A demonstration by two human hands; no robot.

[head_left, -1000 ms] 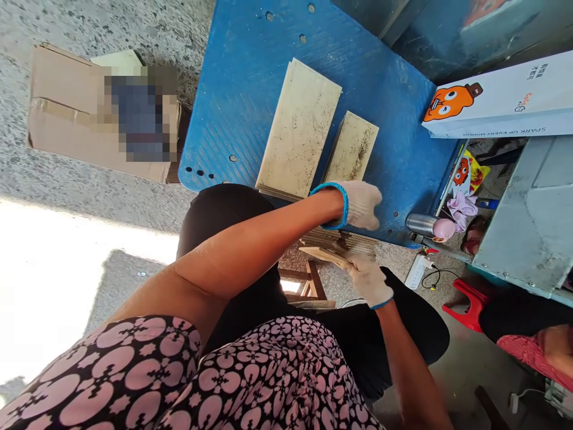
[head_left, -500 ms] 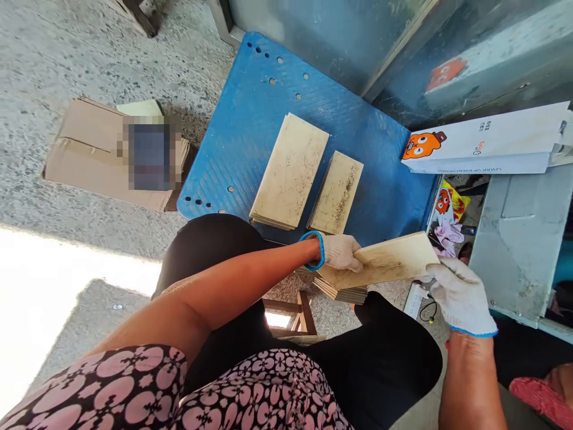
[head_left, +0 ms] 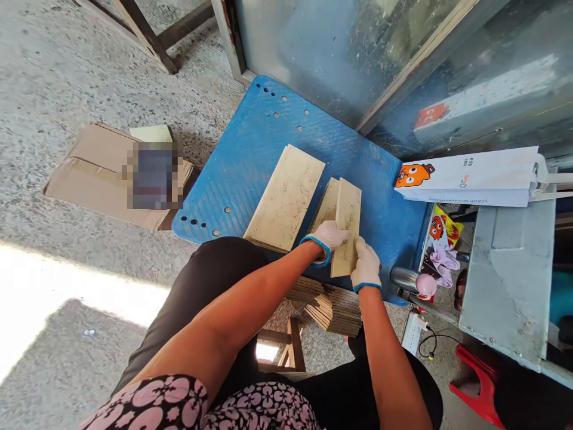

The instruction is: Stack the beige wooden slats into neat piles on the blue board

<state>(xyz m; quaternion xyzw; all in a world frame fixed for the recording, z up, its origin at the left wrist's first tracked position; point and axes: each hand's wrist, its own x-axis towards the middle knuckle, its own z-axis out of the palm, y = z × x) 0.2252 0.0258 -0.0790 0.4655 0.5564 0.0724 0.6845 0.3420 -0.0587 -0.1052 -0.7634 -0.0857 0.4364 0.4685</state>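
Note:
A thin, pale wooden board (head_left: 350,206) is upright on end and slightly tilted between my gloved hands. My left hand (head_left: 329,237) is closed on its left edge, thumb across the face. Lower on the right edge, my right hand (head_left: 367,266) grips the same board, some fingers hidden behind it. Directly behind and left is a short stack of similar boards (head_left: 329,200), partly covered by the held one. A wider stack of boards (head_left: 286,197), its top speckled dark, lies further left. Nearer my lap sits another pile of boards (head_left: 333,313), edges showing.
The stacks rest on a blue plastic platform (head_left: 242,149). A white paper bag (head_left: 474,173) lies to the right, above a grey metal cabinet (head_left: 505,286). A metal cup (head_left: 405,278) and a power strip (head_left: 412,334) are close to my right arm. A cardboard box (head_left: 98,173) is on the floor at left.
The board has swung from lying crosswise over my lap to lengthwise beside the short stack. My right hand has come left and in toward my left hand. The camera view has shifted slightly.

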